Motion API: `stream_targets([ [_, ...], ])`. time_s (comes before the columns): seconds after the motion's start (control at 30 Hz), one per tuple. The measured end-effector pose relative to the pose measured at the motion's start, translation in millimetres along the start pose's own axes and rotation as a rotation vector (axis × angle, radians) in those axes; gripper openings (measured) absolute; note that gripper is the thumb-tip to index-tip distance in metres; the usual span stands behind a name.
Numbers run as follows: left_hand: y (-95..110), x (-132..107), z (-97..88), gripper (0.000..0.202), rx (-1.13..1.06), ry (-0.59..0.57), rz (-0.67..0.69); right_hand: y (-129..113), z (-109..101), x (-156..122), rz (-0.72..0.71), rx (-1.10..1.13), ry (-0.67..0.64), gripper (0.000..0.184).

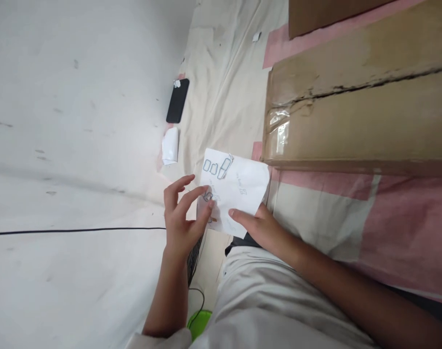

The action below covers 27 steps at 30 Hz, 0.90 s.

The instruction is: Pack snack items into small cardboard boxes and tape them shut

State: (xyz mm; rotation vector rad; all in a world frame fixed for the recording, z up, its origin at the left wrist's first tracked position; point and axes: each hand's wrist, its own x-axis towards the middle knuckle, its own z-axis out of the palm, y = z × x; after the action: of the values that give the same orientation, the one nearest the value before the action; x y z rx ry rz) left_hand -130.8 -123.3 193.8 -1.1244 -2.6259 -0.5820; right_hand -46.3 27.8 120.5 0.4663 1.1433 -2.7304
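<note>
My right hand grips a white paper sheet at its lower right edge, thumb on top and the other fingers hidden behind. On the sheet are small outlined rounded shapes near the top left corner, among them a piece with a raised edge. Faint print and small drawings show further down. My left hand is over the sheet's left side. Its thumb and index finger come together around a small outlined paper cutout, the other fingers loosely bent and raised.
A black phone and a folded white paper lie on the cloth beside the white wall. Large cardboard boxes stand at the right. A black cable runs along the left, and a green container is low down.
</note>
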Motion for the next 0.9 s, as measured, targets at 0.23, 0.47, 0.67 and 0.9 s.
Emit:
stream_targets([
  [0.23,9.3,28.1,2.9,0.036,0.045,0.074,0.079,2.9,1.0,1.5,0.019,0.037,-0.018,0.033],
  [0.47,22.0,45.1,11.1,0.013,0.023,0.123,0.038,2.6,0.0,-0.7,-0.048,0.038,-0.08,0.027],
  [0.67,23.3,46.2,12.7,0.015,0.033,0.053,0.078,0.1,-5.7,-6.5,-0.093,0.019,-0.048,0.02],
  [0.9,15.7,29.4,-6.4,0.026,0.203,-0.247,0.377,-9.4,-7.3,-10.6,-0.25,0.014,0.11,0.023],
])
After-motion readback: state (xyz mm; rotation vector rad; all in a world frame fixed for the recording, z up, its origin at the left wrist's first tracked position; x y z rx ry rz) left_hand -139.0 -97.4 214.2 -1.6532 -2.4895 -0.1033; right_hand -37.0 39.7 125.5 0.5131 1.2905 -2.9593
